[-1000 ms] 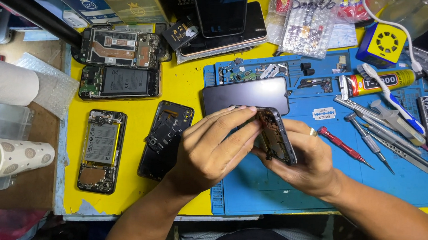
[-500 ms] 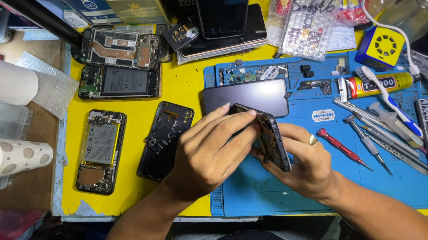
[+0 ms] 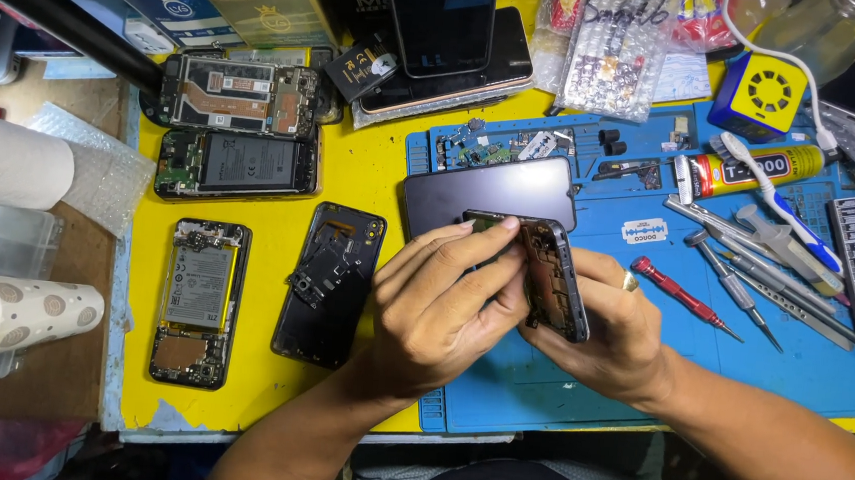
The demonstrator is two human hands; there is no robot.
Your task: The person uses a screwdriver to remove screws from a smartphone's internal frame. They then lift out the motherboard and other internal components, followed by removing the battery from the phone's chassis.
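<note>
Both hands are working on an opened phone frame [image 3: 550, 277], which is being held tilted on edge above the blue work mat [image 3: 739, 377], just in front of a dark screen panel [image 3: 491, 194] lying flat there. The right hand [image 3: 612, 333] is cupping the frame from behind and below, fingers closed around it, while the left hand [image 3: 443, 306] is pinching its upper edge — thumb and fingers pressed together on the rim. What sits under the left fingertips is hidden. The grip looks narrow, so the frame could be slipping or twisting if the pinch pulls harder than the right hand is bracing — and it would be dropping onto the screen panel beneath. A red-handled screwdriver [image 3: 679, 296] and a loose razor blade [image 3: 646, 231] are lying near the right wrist, close enough to be knocked.
</note>
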